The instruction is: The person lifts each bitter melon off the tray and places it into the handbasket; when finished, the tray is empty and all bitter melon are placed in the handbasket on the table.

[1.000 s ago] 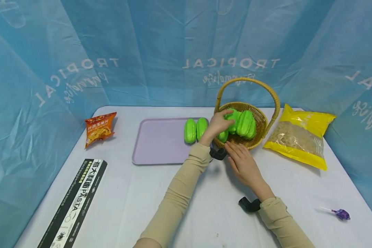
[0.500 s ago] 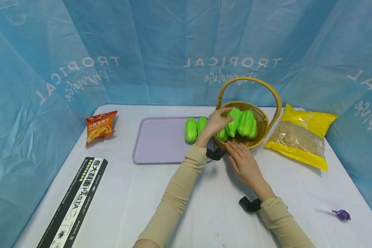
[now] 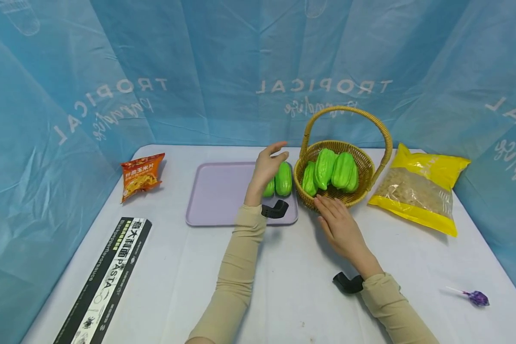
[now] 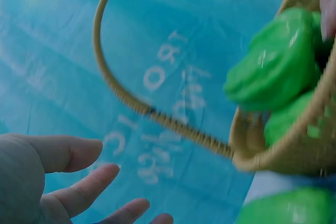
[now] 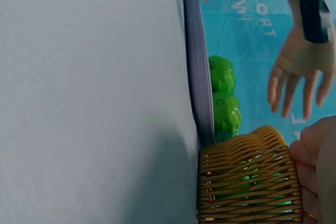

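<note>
My left hand (image 3: 266, 168) is over the right part of the lilac tray (image 3: 223, 193), its fingers apart and nothing between them. Below it on the tray lie two green pepper-like vegetables, one (image 3: 284, 179) in plain sight and the other partly hidden by the hand. Several more of the same green vegetables (image 3: 325, 167) lie in the wicker basket (image 3: 365, 167) beside the tray. At the basket's near rim rests my right hand (image 3: 339, 231), fingers fairly straight; the right wrist view shows those fingers along the woven wall (image 5: 252, 182).
The basket's tall handle (image 3: 385, 136) arches over its opening. A yellow bag (image 3: 417, 188) stands to its right, and a lollipop (image 3: 477, 298) lies at the front right. On the left are an orange snack packet (image 3: 142, 177) and a long pasta box (image 3: 107, 277).
My left hand has come out of the basket with nothing in it and moved left over the tray. The right hand has stayed at the basket's rim.
</note>
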`<act>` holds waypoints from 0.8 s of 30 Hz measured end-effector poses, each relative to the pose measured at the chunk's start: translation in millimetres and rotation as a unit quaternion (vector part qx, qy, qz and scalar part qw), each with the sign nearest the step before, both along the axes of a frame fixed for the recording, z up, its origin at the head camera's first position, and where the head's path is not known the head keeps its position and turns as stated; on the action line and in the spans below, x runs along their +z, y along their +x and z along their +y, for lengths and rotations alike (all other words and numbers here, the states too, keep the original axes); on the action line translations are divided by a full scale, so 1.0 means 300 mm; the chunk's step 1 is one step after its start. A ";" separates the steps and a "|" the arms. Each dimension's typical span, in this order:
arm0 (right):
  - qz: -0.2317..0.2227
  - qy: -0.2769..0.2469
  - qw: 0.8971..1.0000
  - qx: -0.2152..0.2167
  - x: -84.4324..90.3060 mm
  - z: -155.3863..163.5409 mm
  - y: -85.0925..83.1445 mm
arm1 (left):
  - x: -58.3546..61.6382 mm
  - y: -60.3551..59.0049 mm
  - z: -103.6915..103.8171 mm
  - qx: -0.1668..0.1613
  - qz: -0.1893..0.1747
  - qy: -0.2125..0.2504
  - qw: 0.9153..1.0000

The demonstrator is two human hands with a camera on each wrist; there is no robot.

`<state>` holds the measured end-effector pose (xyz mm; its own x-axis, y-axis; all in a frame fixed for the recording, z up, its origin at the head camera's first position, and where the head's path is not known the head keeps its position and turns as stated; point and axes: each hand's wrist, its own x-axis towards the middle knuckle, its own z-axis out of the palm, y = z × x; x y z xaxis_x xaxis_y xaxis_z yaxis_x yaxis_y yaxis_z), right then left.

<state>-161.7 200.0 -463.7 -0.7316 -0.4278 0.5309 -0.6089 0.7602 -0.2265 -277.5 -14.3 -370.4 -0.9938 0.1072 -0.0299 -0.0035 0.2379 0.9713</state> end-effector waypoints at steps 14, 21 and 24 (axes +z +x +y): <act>0.004 0.003 1.000 0.004 0.005 0.000 0.002 | -0.105 -0.011 -0.133 0.111 -0.007 -0.001 0.994; 0.006 -0.003 1.000 0.003 0.000 0.000 0.000 | -0.168 -0.005 -0.144 0.109 -0.021 -0.052 0.993; 0.004 -0.001 1.000 0.003 -0.002 0.000 -0.001 | -0.185 -0.004 -0.144 0.102 -0.041 -0.063 0.992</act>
<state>-162.1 200.0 -464.5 -0.7252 -0.4300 0.5378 -0.6147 0.7563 -0.2240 -278.8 -57.5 -426.0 -0.9881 -0.1046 -0.1128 -0.1424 0.3433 0.9284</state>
